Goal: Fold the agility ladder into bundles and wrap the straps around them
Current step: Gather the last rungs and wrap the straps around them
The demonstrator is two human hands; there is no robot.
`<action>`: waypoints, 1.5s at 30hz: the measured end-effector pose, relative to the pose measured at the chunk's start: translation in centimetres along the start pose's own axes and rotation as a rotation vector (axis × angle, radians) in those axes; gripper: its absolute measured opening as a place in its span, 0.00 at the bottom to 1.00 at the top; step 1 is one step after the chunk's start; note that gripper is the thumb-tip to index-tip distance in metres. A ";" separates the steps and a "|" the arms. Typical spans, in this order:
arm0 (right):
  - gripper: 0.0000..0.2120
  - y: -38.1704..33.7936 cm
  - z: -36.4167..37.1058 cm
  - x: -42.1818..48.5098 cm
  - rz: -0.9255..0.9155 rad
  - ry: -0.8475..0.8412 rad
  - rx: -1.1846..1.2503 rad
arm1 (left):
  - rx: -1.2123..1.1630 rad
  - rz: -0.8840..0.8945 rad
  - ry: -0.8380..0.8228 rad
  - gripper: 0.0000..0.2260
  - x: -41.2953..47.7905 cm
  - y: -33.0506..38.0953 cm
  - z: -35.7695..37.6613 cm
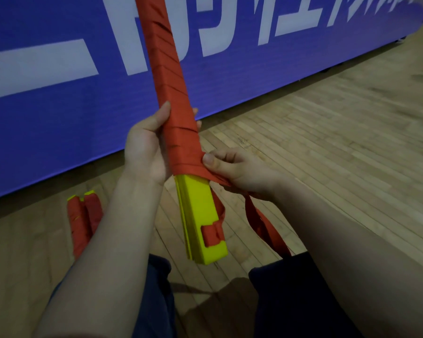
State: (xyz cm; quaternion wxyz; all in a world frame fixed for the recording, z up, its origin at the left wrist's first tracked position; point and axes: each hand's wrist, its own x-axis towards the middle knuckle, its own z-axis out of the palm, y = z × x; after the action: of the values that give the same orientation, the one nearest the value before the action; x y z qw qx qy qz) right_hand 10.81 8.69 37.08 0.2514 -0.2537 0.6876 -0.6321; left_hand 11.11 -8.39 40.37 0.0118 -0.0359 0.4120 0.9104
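One bundle, left hand; strap, right hand; banner lettering cropped.

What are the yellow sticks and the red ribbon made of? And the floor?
Yellow slats: probably hard plastic, smooth and slightly glossy, with crisp moulded edges.
Red strap: looks like woven nylon webbing, matte, creasing and lying flat as it winds.
Floor: wood strips, visible grain and seams, dull sheen.

Blue banner ahead of me: large white characters run across it, left to right. The frame edge cuts off their tops and the strokes are blurred, so I cannot read any of them. No other text legible.
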 end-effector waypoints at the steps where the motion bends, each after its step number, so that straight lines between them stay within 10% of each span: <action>1: 0.16 0.0 -0.1 0.1 -0.005 -0.003 0.046 | -0.011 -0.001 -0.018 0.18 -0.1 0.2 0.1; 12: 0.12 -0.5 0.3 -0.1 -0.089 -0.183 0.356 | -0.137 -0.124 -0.236 0.23 -0.4 -1.8 0.9; 17: 0.17 -0.8 -1.0 -0.1 -0.080 0.069 0.220 | 0.386 -0.140 -0.113 0.19 0.0 -0.8 1.3; 28: 0.05 -2.3 1.0 -0.9 -0.132 0.264 -0.235 | 0.371 0.082 0.136 0.12 -0.8 -3.9 2.9; 36: 0.13 -4.1 1.6 -1.7 -0.264 0.360 -1.073 | 0.487 0.263 0.192 0.16 0.3 -4.1 2.4; 45: 0.11 -3.5 -0.6 -1.4 -0.098 0.212 -0.534 | 0.367 0.206 0.215 0.10 0.4 -3.5 2.2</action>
State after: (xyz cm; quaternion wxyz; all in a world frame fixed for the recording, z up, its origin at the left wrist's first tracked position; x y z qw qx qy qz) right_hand 11.57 9.79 40.61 0.0717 -0.2764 0.8391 -0.4631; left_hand 10.78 -4.40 39.15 -0.1186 -0.0879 0.5709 0.8076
